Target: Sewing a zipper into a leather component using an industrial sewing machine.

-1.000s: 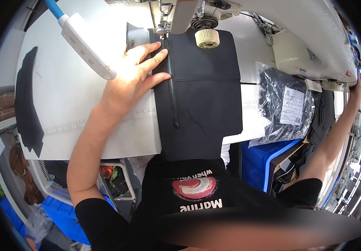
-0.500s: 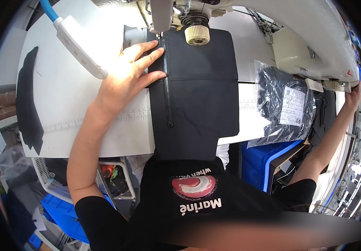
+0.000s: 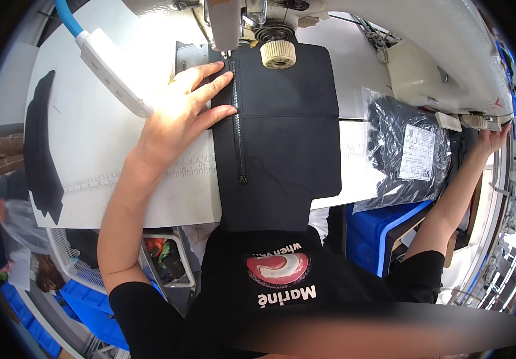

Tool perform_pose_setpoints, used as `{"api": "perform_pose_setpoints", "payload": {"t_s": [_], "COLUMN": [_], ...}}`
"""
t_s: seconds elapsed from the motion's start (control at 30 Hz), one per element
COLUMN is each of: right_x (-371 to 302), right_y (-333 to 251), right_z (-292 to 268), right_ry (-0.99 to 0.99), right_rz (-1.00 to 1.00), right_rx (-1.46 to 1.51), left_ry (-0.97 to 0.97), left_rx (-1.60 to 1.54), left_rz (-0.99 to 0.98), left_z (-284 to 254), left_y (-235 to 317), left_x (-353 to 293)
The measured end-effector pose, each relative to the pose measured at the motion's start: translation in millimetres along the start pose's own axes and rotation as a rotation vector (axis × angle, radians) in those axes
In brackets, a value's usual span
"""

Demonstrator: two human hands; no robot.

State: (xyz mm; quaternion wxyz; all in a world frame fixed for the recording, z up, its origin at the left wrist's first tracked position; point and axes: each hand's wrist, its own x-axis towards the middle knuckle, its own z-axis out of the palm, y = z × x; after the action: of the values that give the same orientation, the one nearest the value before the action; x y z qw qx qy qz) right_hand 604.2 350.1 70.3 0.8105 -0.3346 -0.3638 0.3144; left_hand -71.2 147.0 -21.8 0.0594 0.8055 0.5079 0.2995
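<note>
A black fabric panel (image 3: 288, 149) lies flat on the sewing machine's bed, its near end hanging down against my shirt. Along its left side runs a dark zipper (image 3: 239, 131), with the pull at the near end. My left hand (image 3: 180, 113) rests palm down beside the zipper, fingers spread, pressing the cloth just short of the presser foot (image 3: 227, 54). Far to the right, my right hand (image 3: 493, 139) reaches up to the end of the sewing machine (image 3: 449, 60), fingers curled at the handwheel, which is mostly hidden.
A white lamp on a blue cable (image 3: 111, 69) hangs over the table's left. Further left lies a dark cloth strip (image 3: 43, 143). A clear bag of dark cloth (image 3: 383, 137) sits at the right, above a blue bin (image 3: 362, 239). White baskets (image 3: 69, 257) stand below.
My right hand has shifted slightly left and down at the machine's end. The left hand and panel stay nearly still. At the far left edge, another person's hand has come into view.
</note>
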Motion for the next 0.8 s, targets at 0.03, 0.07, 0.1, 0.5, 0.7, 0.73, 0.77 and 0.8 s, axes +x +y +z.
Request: {"api": "perform_pose_setpoints", "payload": {"t_s": [0.03, 0.07, 0.1, 0.5, 0.7, 0.73, 0.77, 0.8], "right_x": [0.7, 2.5, 5.7, 43.2, 1.6, -12.5, -27.8, -48.7], "right_y": [0.4, -1.1, -4.2, -49.1, 2.2, 1.4, -5.4, -15.6], "right_z": [-3.0, -5.6, -6.5, 43.1, -10.6, -4.2, 11.8, 36.8], "right_ry": [-0.016, 0.012, 0.032, 0.128, -0.120, 0.004, 0.209, 0.129], "right_rz": [0.013, -0.014, 0.006, 0.314, 0.092, 0.062, 0.062, 0.022], "right_rx": [0.026, 0.002, -0.027, -0.614, 0.029, -0.127, -0.280, -0.277], "left_ry": [-0.017, -0.011, -0.036, 0.016, 0.007, 0.022, 0.041, 0.046], "left_rx": [-0.003, 0.004, -0.007, -0.016, 0.014, 0.025, 0.035, 0.037], "left_rz": [-0.017, -0.016, -0.034, 0.001, 0.013, 0.040, 0.068, 0.075], "left_z": [-0.1, -0.3, -0.4, 4.0, 3.7, 3.8, 4.3, 5.0], "left_y": [0.1, 0.2, 0.2, 0.5, 1.0, 1.7, 2.2, 2.1], "left_x": [-0.5, -0.9, -1.1, 1.0, 4.9, 5.3, 6.0, 6.6]}}
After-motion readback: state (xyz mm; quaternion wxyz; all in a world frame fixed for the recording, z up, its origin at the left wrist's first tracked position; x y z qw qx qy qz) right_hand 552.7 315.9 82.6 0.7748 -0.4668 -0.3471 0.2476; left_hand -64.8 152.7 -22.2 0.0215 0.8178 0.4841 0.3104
